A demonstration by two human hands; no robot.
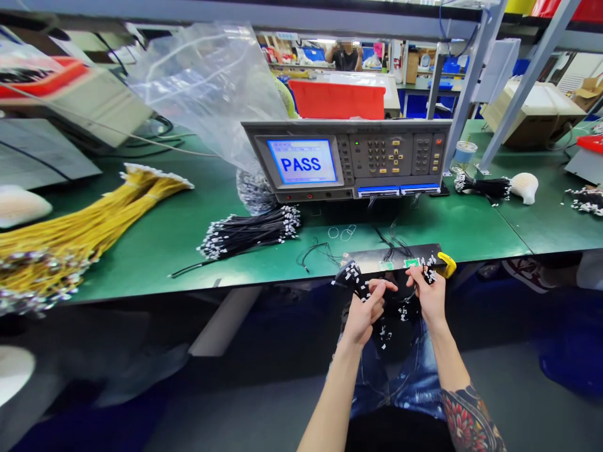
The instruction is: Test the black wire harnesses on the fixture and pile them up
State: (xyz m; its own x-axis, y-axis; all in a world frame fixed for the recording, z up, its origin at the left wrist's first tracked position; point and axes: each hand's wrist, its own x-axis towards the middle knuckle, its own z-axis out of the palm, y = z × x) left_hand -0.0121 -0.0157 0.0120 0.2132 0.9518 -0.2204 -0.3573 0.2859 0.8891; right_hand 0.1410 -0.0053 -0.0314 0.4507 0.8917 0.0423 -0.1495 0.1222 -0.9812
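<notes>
- Left hand (pixel 367 311), forearm stretched forward, fingers curled, grips a bundle of black cables with white connectors (pixel 347 274) at the near edge of the green surface (pixel 141 257).
- Right hand (pixel 426 292), just right, grips similar white-tipped black wires (pixel 428 269).

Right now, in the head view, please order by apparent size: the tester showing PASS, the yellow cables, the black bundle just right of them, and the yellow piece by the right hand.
1. Tester and yellow cables: too alike to rank; frame edge cuts the cables.
2. Black bundle
3. Yellow piece
</notes>
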